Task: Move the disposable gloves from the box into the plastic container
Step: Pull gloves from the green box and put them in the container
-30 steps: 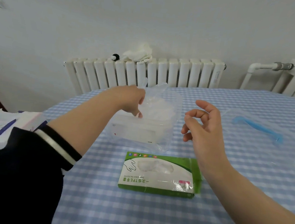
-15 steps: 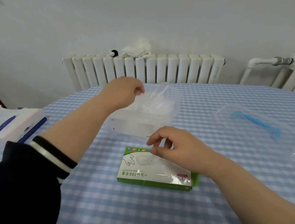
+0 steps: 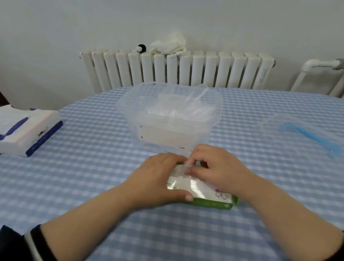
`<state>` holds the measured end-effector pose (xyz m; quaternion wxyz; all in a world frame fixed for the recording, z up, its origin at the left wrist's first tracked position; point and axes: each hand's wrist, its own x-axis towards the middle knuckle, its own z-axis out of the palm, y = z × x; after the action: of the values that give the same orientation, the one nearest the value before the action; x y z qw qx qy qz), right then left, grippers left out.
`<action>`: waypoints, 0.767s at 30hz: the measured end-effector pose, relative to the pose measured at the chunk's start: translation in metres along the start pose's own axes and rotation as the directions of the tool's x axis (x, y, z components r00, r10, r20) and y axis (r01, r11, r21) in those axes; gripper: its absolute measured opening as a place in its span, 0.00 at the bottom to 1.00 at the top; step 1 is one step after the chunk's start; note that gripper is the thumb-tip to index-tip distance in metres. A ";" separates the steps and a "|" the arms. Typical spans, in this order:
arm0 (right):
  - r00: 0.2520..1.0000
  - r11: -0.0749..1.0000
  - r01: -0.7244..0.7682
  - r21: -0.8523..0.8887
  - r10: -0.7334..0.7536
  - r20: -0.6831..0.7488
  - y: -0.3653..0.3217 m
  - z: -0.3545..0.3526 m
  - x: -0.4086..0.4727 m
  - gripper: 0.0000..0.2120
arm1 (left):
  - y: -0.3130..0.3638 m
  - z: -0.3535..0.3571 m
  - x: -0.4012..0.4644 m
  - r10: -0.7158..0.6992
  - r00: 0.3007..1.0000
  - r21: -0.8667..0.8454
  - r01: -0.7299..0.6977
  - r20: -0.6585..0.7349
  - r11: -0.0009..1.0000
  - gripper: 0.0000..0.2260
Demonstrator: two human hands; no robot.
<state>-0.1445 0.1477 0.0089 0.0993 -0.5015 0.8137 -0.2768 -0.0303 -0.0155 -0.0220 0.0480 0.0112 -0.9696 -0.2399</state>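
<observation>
Bench: blue-checked cloth.
Wall: radiator behind.
Left hand: grips box.
Right hand: pinches glove at box top.

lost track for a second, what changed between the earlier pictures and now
The left hand left the plastic container and came down to hold the glove box. The right hand dropped to the box top and pinches a glove there. Container, lid and tissue pack stayed put.
</observation>
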 end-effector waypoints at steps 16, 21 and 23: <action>0.835 0.457 0.205 0.866 0.380 -0.398 -0.029 -0.034 -0.006 0.12 | -0.001 -0.003 0.000 -0.014 0.999 -0.056 0.016 0.047 0.998 0.34; 0.927 0.138 0.160 0.977 0.320 -0.197 -0.033 -0.031 -0.007 0.13 | 0.011 -0.014 -0.002 0.040 0.988 -0.164 -0.064 -0.147 0.984 0.24; 0.943 0.055 0.134 0.989 0.300 -0.144 -0.037 -0.027 -0.009 0.15 | 0.025 -0.019 -0.003 -0.019 0.969 -0.343 -0.068 -0.247 0.937 0.18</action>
<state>-0.1235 0.1522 0.0503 0.3013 -0.1961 0.4320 -0.8271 -0.0257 -0.0017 0.0065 0.1721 0.0200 -0.8982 -0.4039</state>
